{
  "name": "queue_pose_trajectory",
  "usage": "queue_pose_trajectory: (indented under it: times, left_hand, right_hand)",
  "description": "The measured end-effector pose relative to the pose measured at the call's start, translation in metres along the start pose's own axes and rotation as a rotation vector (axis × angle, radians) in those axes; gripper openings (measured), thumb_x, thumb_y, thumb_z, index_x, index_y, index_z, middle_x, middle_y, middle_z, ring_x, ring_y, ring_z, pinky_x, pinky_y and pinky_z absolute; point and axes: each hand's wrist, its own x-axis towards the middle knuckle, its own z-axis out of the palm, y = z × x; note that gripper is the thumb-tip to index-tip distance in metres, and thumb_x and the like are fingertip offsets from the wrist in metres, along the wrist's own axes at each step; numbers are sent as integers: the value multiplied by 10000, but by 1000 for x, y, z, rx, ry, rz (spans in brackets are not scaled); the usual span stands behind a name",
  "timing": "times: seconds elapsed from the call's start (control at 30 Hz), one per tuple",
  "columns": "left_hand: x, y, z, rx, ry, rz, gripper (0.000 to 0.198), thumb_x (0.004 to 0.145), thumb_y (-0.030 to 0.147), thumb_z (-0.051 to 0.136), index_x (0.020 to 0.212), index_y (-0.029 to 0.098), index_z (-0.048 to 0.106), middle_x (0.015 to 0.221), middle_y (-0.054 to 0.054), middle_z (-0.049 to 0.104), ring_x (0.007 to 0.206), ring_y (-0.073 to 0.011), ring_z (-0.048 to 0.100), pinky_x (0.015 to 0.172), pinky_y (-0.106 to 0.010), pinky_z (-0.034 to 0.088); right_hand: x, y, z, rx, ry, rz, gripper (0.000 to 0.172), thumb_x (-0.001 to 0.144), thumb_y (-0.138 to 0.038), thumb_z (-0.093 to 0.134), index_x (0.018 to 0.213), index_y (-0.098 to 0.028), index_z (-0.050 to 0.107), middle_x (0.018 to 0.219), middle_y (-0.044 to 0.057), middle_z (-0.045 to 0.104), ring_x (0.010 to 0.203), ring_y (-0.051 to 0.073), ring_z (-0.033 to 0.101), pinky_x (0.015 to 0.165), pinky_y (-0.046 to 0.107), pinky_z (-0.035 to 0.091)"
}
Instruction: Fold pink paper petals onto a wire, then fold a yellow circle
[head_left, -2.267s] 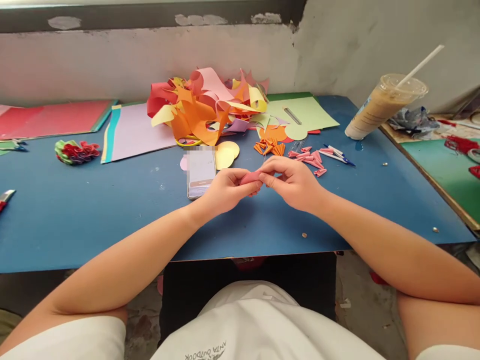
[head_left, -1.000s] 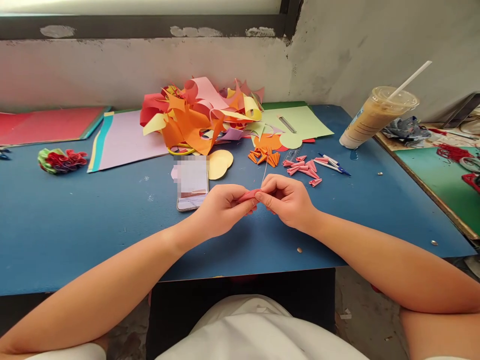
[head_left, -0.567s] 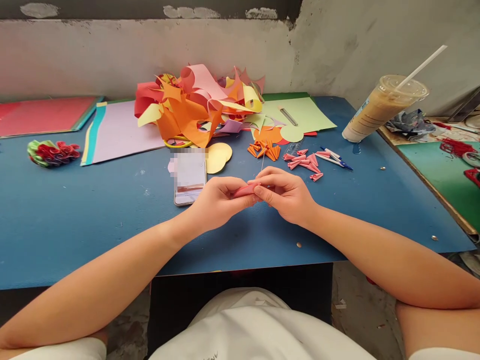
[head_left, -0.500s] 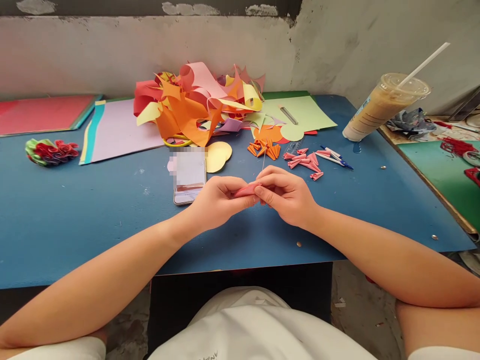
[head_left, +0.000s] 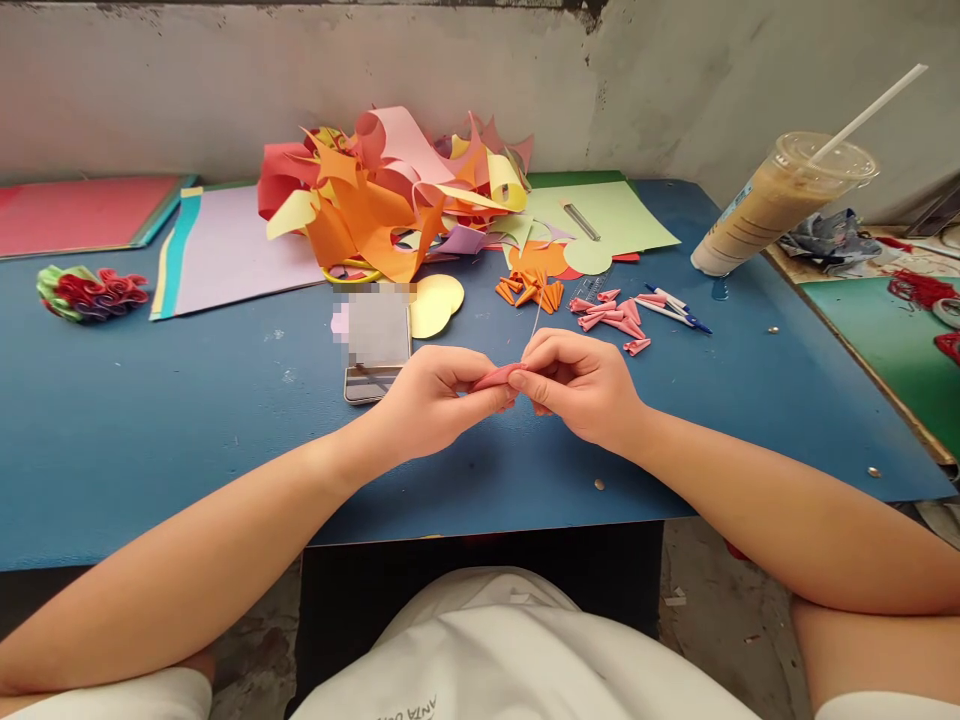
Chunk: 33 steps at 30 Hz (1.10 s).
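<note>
Blue and scuffed, the table [head_left: 150, 440] runs from the person's lap to a stained grey wall [head_left: 225, 90]. Nearest the body, both hands meet above the table's front middle: the left hand [head_left: 435, 398] and the right hand [head_left: 581, 385] pinch a small pink paper roll [head_left: 496, 377] between thumbs and fingertips, its ends hidden in the fingers. A thin stick [head_left: 535, 323] rises from the right hand's grip, tilted away.

Just beyond the left hand lies a phone [head_left: 375, 340] flat on the table, with a yellow paper disc [head_left: 436, 304] beside it. Beyond the right hand sit finished pink rolls [head_left: 616, 318] in a loose cluster, touching two pens [head_left: 675, 308], and next to them a smaller heap of orange rolls [head_left: 531, 292].

Farther back a tangle of curled paper offcuts [head_left: 390, 195] in orange, pink, yellow and red lies partly over a lilac sheet [head_left: 232, 250] and a light green sheet [head_left: 607, 215]. Far left rests a ruffled paper flower [head_left: 88, 293] near a red sheet [head_left: 75, 212]. At the far right stands an iced drink cup [head_left: 780, 200] with a straw, leaning in view.
</note>
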Motion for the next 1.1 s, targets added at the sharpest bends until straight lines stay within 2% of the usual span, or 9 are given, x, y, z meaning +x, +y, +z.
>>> queue_pose_trajectory:
  times: [0.13,0.27,0.47,0.57,0.67,0.77,0.93,1.1]
  left_hand:
    - [1,-2,-1,147,20,75,382,908,352,688,591,157,605,583,0,541,602,-109,445,561,-264,360]
    - [1,-1,-1,214,37,78,432,922,354,658,573,176,474,574,30,413,595,-99,340,544,-263,296]
    - [2,-1,1,297,143,247,365,951,310,627,634,190,491,619,11,518,608,-109,411,599,-256,386]
    - [2,-3,1,259,144,191,344,948,311,633,643,183,538,602,15,532,588,-105,418,576,-256,370]
    - [2,-7,0,182,105,83,337,951,364,633,679,168,612,648,-20,622,614,-122,502,575,-262,389]
    - [2,-10,1,128,95,38,333,943,399,654,713,158,654,674,-39,660,655,-148,578,590,-266,428]
    - [2,-12,4,47,89,27,322,944,408,676,767,142,713,713,-55,690,698,-170,637,634,-279,496]
    - [2,-10,1,33,45,92,296,965,369,668,781,142,712,730,-54,703,701,-157,647,663,-265,530]
  right_hand:
    - [0,2,-1,-21,-7,13,252,867,-346,853,737,-184,710,751,1,638,522,85,577,459,248,462]
    - [0,1,-2,-35,-27,50,267,898,-406,811,778,-186,717,780,6,640,521,91,583,464,260,479]
    - [2,0,-3,-41,-19,52,252,919,-418,785,845,-181,740,771,0,636,526,92,614,469,246,489]
    - [0,3,-3,-41,-21,58,230,936,-398,762,868,-179,739,770,0,643,530,93,620,469,239,491]
    - [-1,7,-1,-38,-9,71,216,949,-380,742,879,-176,729,750,0,653,526,93,617,467,233,490]
    - [-3,9,0,-45,18,98,226,951,-391,737,889,-175,722,704,-4,657,514,96,606,470,234,499]
    - [-1,7,0,-18,21,104,281,915,-438,782,867,-169,717,702,1,661,516,105,621,451,235,495]
    - [0,6,-2,26,-4,130,300,876,-424,842,814,-166,701,675,-11,641,487,94,602,431,223,481]
